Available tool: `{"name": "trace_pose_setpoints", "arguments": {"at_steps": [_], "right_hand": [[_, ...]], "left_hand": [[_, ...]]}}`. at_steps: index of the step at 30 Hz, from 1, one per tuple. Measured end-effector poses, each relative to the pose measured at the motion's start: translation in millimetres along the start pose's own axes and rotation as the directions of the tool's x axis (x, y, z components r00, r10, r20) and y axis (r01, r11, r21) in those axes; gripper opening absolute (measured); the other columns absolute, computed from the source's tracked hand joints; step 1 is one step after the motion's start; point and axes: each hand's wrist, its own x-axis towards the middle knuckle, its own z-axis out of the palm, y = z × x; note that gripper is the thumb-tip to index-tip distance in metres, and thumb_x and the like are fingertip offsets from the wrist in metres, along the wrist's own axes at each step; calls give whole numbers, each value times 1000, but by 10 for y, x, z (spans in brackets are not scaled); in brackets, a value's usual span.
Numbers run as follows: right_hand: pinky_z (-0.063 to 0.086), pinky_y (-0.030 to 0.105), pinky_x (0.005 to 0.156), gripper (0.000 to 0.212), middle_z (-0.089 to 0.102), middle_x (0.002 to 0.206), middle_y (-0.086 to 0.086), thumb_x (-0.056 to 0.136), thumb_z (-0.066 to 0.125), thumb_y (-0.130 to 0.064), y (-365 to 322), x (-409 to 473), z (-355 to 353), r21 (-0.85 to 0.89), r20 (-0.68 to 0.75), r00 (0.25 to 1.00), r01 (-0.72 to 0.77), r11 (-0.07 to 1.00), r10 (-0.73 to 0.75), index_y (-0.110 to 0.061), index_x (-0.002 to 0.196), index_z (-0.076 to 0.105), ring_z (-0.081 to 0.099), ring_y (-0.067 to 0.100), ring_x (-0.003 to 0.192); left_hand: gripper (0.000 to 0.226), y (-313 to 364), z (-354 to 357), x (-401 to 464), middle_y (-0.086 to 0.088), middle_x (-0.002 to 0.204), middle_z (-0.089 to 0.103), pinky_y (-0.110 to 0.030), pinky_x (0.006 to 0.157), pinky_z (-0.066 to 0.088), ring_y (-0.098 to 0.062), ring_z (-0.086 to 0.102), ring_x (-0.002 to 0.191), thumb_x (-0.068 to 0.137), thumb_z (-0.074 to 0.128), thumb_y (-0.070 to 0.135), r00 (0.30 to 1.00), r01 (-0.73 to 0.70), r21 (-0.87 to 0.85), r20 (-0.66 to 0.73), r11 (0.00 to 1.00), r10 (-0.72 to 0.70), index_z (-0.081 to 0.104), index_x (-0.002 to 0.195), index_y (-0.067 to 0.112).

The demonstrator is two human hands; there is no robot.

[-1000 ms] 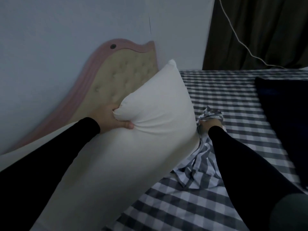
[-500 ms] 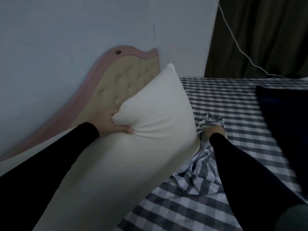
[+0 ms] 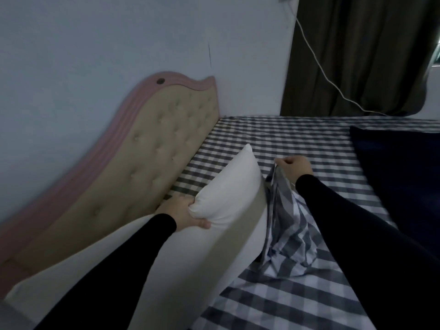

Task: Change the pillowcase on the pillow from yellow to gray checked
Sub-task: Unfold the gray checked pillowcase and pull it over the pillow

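Head view: left hand (image 3: 183, 214) grips pillow (image 3: 228, 186) (bare, by headboard (image 3: 152, 158)); right hand (image 3: 294, 167) pinches checked pillowcase (image 3: 285, 225).

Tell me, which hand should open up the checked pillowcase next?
Probably the right hand: it already pinches the gray checked pillowcase by its edge. The left hand is busy gripping the bare pillow corner.

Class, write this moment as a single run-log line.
left hand: grips bare white pillow corner | right hand: pinches gray checked pillowcase edge, lifted off bed | case not yet on pillow
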Motion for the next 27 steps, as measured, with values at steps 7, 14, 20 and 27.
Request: {"name": "trace_pose_setpoints", "arguments": {"at_steps": [7,14,20,27], "right_hand": [[40,27,52,36,51,58,4,87,64,-38,69,72,-39,-131,65,990,-116,985,125,-10,65,60,47,20,53],[32,27,47,37,48,51,0,86,66,-39,207,49,43,-138,159,982,-82,987,104,-21,55,56,40,15,45],[40,11,50,12,65,72,-11,87,68,-29,277,76,-47,-248,236,971,24,968,37,-24,76,72,60,6,67],[41,24,53,20,59,65,-4,88,65,-34,436,185,-169,-293,176,981,-31,956,86,-19,74,66,55,15,61]], "left_hand": [[75,40,425,179,8,111,67,-27,80,48,-14,61,96,51,74,73,979,-16,179,202,984,-21,63,111,29],[113,276,327,524,-5,144,43,-30,99,41,-24,47,124,62,65,77,911,114,104,385,988,-146,26,148,15],[115,427,532,745,-5,127,56,-33,83,49,-24,57,107,52,65,83,978,151,-14,146,988,-147,38,137,11],[115,631,585,984,2,118,56,-37,79,47,-24,57,101,45,66,83,990,54,43,130,998,-59,24,137,28]]}}
